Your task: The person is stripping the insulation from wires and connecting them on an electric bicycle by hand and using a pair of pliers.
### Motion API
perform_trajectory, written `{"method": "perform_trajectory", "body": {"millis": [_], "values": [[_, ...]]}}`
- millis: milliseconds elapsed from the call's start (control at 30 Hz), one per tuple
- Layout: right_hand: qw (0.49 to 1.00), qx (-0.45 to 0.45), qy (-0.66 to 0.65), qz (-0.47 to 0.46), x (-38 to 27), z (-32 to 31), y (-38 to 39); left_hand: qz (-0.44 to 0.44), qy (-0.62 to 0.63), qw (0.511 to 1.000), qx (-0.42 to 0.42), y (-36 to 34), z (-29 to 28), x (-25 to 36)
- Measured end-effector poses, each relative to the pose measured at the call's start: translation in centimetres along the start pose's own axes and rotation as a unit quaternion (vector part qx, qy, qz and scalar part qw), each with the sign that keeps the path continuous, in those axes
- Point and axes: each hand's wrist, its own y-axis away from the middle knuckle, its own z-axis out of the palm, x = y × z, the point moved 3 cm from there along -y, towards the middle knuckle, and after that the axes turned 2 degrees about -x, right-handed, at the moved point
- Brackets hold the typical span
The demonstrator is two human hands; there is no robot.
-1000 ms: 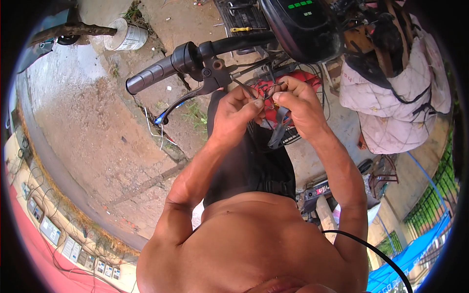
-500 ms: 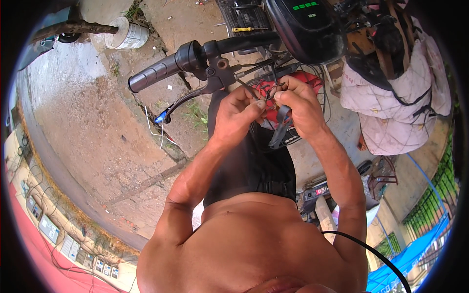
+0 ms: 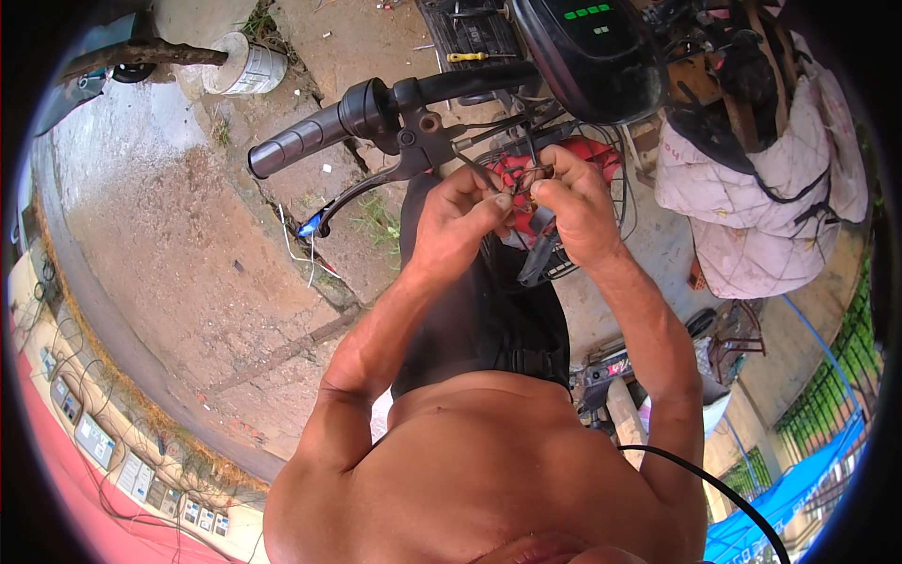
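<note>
Below the handlebar, my left hand [image 3: 453,221] pinches a dark cable [image 3: 485,177] between thumb and fingers. Close beside it, my right hand [image 3: 581,211] is closed on thin dark wires [image 3: 534,173], their ends partly hidden by my fingers. A dark, flat, strap-like piece [image 3: 537,259] hangs under my right palm; I cannot make out its kind. Just beyond my left hand are the black brake lever [image 3: 362,190] and the ribbed handlebar grip [image 3: 299,141]. Behind the fingers shows a red bundle [image 3: 601,155] in a wire basket [image 3: 621,193].
A black display housing [image 3: 592,56] with green lights sits right of the handlebar. A yellow-handled screwdriver [image 3: 479,56] lies on a black case [image 3: 470,33]. Pale quilted cloth [image 3: 742,179] hangs at the right. A white bucket [image 3: 249,66] stands at the far left.
My right hand has shifted very slightly at the wires, and the strap-like piece under it has turned a little. My left hand keeps its place.
</note>
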Motion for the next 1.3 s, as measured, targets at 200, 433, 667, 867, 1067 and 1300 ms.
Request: {"method": "perform_trajectory", "body": {"millis": [200,433,667,867,1067,1300], "values": [[0.992,0.014,0.118,-0.031,-0.5,0.1,-0.2,0.008,0.013,1.0,-0.002,-0.1,-0.2,-0.2],[0.998,0.039,0.049,0.002,0.5,0.5,-0.7,0.006,0.029,1.0,0.006,-0.4,-0.2,-0.7],[0.954,0.092,0.238,-0.157,-0.4,0.2,-1.0,0.0,0.061,0.998,0.027,-0.8,0.0,-1.2],[0.997,0.077,0.007,-0.027,2.3,0.1,-0.3,-0.012,0.109,0.994,0.022,-0.7,0.0,-1.4],[0.96,0.047,-0.252,0.109,2.2,0.8,0.9,-0.024,0.122,0.992,0.019,-0.8,-0.2,-1.6],[0.905,-0.008,-0.384,0.183,2.5,0.5,1.9,-0.025,0.102,0.994,0.005,-0.9,-0.4,-1.6]]}}
